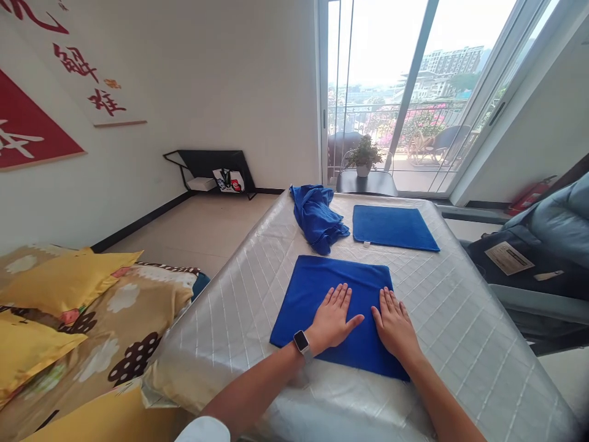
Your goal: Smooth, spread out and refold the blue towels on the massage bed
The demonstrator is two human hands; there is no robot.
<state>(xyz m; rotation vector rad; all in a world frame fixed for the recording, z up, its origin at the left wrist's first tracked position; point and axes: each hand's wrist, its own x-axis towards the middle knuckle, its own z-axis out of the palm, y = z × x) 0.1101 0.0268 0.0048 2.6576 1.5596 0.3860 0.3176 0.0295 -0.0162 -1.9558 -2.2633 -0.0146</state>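
A blue cloth (308, 307) lies spread flat in front of me on the silver quilted table cover (239, 307). My left hand (334, 316) rests palm down near its middle, fingers stretched out, with a watch (302, 342) on the wrist. Flat on the cloth's right edge is my right hand (394, 322), its fingers also extended. Neither hand grips anything. Beyond the spread cloth sits a crumpled blue cloth (318, 220) at the far left. To the right of that one, a flat blue cloth (393, 228) with a small white tag lies on the cover.
Yellow pillows (69, 282) and patterned bedding (133, 313) are at the left. A dark bag (506, 258) and a puffy grey-blue jacket (565, 215) sit at the right. A potted plant (364, 156) stands on a chair (381, 183) beyond the table, before glass doors.
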